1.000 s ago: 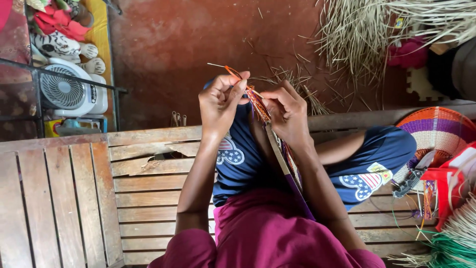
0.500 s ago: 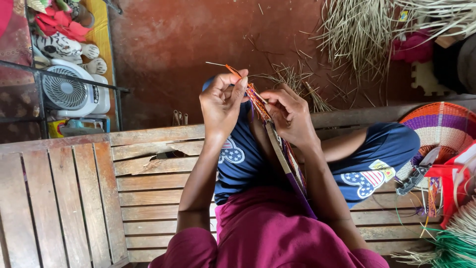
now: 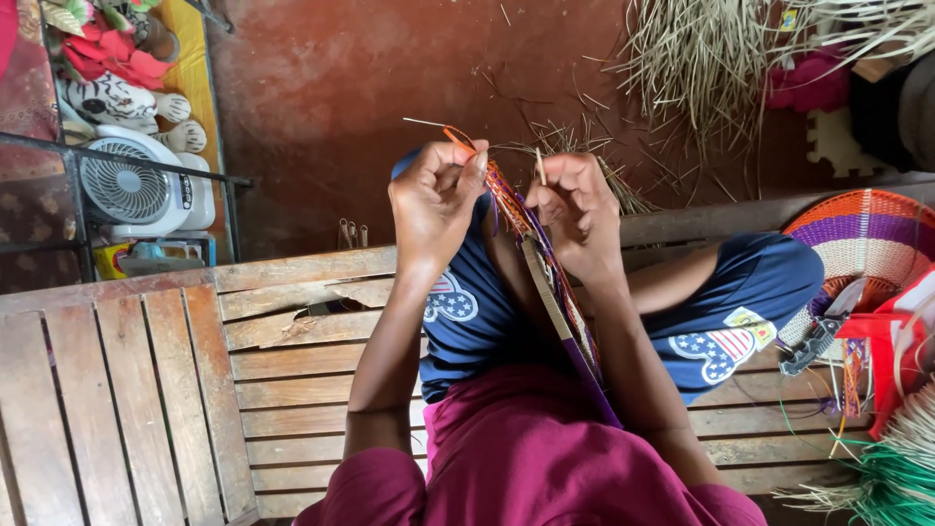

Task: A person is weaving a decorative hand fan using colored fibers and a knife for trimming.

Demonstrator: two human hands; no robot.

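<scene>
Above the slatted wooden bench (image 3: pixel 146 390), I see my left hand (image 3: pixel 433 200) pinching the orange strand (image 3: pixel 458 141) and my right hand (image 3: pixel 579 209) gripping the narrow multicoloured woven band (image 3: pixel 545 282), holding it taut over my lap for plaiting.

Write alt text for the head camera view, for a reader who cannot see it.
Seen from above, a person seated on a slatted wooden bench pinches coloured fibre strands at the top of a narrow woven strip with the left hand and right hand. Loose straw lies on the red floor; a small white fan stands to the left.
</scene>
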